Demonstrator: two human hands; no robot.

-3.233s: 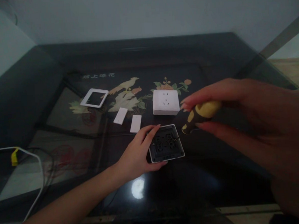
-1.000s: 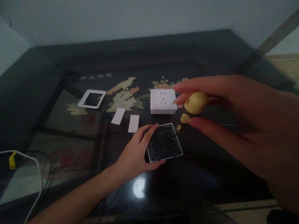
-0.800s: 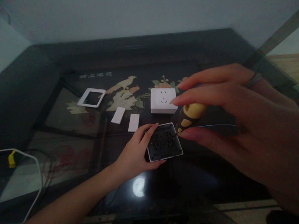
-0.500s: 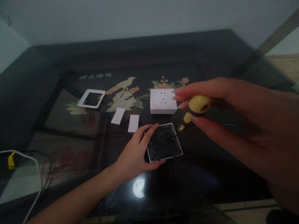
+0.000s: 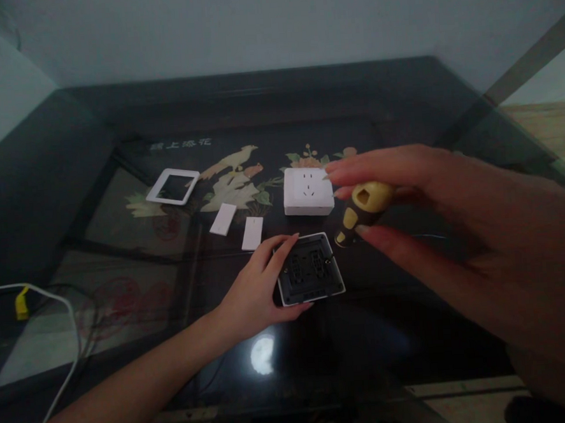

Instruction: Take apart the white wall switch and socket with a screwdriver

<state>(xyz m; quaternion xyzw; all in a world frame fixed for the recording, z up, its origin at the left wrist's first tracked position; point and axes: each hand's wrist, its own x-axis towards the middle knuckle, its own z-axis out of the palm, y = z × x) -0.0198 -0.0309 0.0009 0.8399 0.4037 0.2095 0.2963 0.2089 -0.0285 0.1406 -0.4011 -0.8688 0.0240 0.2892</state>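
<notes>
With fingers along its far-left edge and thumb at the near edge, my left hand (image 5: 256,290) grips a square switch box (image 5: 310,270), white-rimmed with a dark inside. In my right hand (image 5: 436,227) is a screwdriver with a yellow and black handle (image 5: 372,196), held between thumb and fingers above the box's right side. Its shaft is barely visible, and the tip seems to meet a screw at the box's right edge. Two white switch rockers (image 5: 223,219) lie left of the box. Behind it sits a white wall socket (image 5: 309,191).
A white square frame (image 5: 173,186) lies farther back on the left. A white cable (image 5: 71,320) with a yellow tag (image 5: 21,304) runs along the table's left side. The dark glass tabletop (image 5: 390,332) mirrors a bright light, and a wall stands behind it.
The screwdriver handle has turned slightly in my right hand, with the thumb and fingers shifting a little to the left. My left hand and the box have stayed in place.
</notes>
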